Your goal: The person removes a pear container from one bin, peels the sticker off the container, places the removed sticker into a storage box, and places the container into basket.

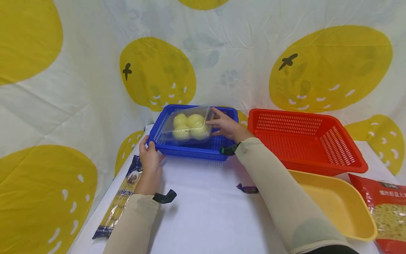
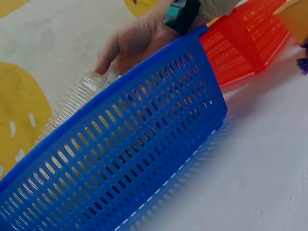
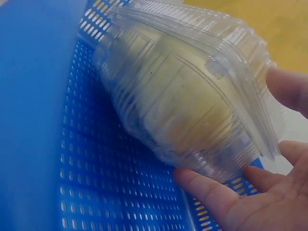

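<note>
A clear plastic clamshell box holds several pale yellow-green round fruits and sits tilted within the blue basket. My right hand grips the box by its right end; in the right wrist view the thumb is on the lid side and the fingers lie against the underside. At the basket's front left corner, my left hand holds the rim. The left wrist view shows mostly the basket's slotted outer wall, with the right hand beyond it; the left fingers are out of that view.
A red basket stands right of the blue one, with a yellow tub in front of it. A red pasta bag lies far right. One small purple-wrapped candy is mid-table; a spaghetti pack lies beside the left forearm.
</note>
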Tool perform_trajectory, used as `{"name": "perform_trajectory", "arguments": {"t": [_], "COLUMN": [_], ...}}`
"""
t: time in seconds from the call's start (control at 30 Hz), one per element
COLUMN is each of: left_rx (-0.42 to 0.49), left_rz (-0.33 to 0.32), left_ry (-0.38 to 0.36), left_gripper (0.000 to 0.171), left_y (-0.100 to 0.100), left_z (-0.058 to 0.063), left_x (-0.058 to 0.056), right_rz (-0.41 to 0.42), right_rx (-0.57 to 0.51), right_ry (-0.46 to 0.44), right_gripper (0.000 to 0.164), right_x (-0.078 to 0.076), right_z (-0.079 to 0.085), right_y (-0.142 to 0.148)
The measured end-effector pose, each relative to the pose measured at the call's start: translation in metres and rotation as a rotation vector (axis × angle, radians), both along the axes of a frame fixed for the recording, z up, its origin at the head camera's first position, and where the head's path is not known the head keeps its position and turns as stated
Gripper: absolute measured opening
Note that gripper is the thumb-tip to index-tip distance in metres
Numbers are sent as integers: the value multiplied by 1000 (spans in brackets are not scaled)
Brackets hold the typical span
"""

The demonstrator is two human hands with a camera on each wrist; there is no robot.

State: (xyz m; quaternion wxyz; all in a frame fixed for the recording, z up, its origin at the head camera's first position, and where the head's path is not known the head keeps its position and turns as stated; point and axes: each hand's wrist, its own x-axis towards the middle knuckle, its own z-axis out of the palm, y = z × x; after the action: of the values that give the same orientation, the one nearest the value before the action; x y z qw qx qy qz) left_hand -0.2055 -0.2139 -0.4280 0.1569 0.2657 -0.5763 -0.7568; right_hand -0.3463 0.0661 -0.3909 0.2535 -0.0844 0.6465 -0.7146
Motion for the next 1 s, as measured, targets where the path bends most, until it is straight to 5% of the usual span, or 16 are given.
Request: {"name": "perform_trajectory", "arguments": {"t": [1.0], "left_rx": [-11], "left_rz": [-15], "left_ry": [-4], "left_gripper": [46], "left_y": [-1], "left_z": [-1], "left_x": [1], "right_rz": [9], "right_rx": [123], "right_ry": [-43], "right_gripper": [98], "right_x": [7], "right_z": [0], "right_y": [-2]}}
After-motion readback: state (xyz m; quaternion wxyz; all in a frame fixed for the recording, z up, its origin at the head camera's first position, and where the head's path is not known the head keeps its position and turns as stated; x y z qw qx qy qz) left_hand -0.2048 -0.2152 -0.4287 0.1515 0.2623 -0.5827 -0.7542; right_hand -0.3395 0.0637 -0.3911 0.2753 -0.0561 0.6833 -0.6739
